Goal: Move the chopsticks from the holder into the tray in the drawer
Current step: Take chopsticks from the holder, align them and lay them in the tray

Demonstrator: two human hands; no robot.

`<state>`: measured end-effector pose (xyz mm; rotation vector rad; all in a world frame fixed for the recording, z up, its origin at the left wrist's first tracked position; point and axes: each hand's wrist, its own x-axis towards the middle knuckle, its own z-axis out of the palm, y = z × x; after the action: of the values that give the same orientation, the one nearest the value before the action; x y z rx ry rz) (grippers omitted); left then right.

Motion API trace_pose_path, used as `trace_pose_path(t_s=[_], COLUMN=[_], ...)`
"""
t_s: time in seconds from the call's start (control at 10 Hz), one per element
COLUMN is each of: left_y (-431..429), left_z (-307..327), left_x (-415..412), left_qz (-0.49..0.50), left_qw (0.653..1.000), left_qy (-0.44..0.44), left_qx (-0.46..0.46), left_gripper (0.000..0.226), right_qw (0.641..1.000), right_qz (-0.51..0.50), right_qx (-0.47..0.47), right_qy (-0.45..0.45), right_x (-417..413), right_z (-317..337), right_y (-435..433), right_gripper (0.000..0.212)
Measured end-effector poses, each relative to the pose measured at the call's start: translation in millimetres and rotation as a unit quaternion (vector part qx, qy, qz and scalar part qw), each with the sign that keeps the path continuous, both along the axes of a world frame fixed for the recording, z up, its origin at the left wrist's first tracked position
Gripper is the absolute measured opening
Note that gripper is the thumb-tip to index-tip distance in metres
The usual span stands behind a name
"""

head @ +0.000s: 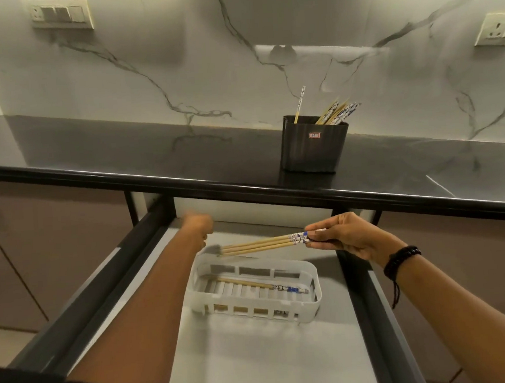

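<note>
A black ribbed holder [313,145] stands on the dark counter, with several chopsticks [334,114] sticking out of its top. My right hand [347,235] grips a few wooden chopsticks [261,245] by their blue-and-white patterned ends and holds them level above the far rim of the white slotted tray [312,279] in the open drawer. A chopstick [252,284] lies on the tray floor. My left hand [200,226] is blurred, curled into a fist over the drawer's back left, just beyond the tips of the held chopsticks; nothing shows in it.
The drawer [257,358] has a pale grey floor and dark side rails [83,305]. The black counter edge [245,187] overhangs the drawer's back. Switch plates [59,13] and a socket [495,29] sit on the marble wall.
</note>
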<state>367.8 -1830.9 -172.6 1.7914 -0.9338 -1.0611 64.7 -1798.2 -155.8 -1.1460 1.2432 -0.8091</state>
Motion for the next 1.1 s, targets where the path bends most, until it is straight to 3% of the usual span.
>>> trace_pose_path(t_s=[0.1, 0.3, 0.4, 0.5, 0.7, 1.0, 1.1], left_y=[6.3, 12.3, 12.8, 12.0, 9.9, 7.3, 6.6], left_z=[-7.0, -21.3, -27.7, -30.4, -31.7, -34.2, -35.6], left_x=[-4.9, -7.9, -6.0, -3.6, -4.1, -8.0, -7.8], left_qz=[-0.101, -0.196, -0.217, -0.217, -0.213, -0.214, -0.217], left_qw=[0.973, 0.911, 0.889, 0.889, 0.887, 0.887, 0.886], left_qy=[-0.207, -0.344, -0.375, -0.368, -0.374, -0.384, -0.387], left_qx=[0.029, 0.118, 0.149, 0.167, 0.164, 0.139, 0.138], left_gripper=[0.034, 0.055, 0.061, 0.062, 0.063, 0.058, 0.056], right_qw=[0.999, 0.997, 0.994, 0.976, 0.913, 0.862, 0.867], right_qz=[0.021, 0.02, 0.025, 0.072, 0.158, 0.218, 0.229], right_qx=[0.029, 0.069, 0.073, 0.013, -0.082, -0.134, -0.134], right_qy=[0.034, 0.041, 0.073, 0.207, 0.366, 0.437, 0.421], right_x=[7.0, 22.6, 26.6, 28.2, 37.3, 42.3, 41.8], right_z=[-9.2, -26.8, -31.9, -33.9, -28.7, -26.0, -24.3], right_y=[-0.8, 1.3, 3.4, 6.1, 10.9, 16.5, 15.5], right_gripper=[0.01, 0.009, 0.007, 0.014, 0.022, 0.025, 0.024])
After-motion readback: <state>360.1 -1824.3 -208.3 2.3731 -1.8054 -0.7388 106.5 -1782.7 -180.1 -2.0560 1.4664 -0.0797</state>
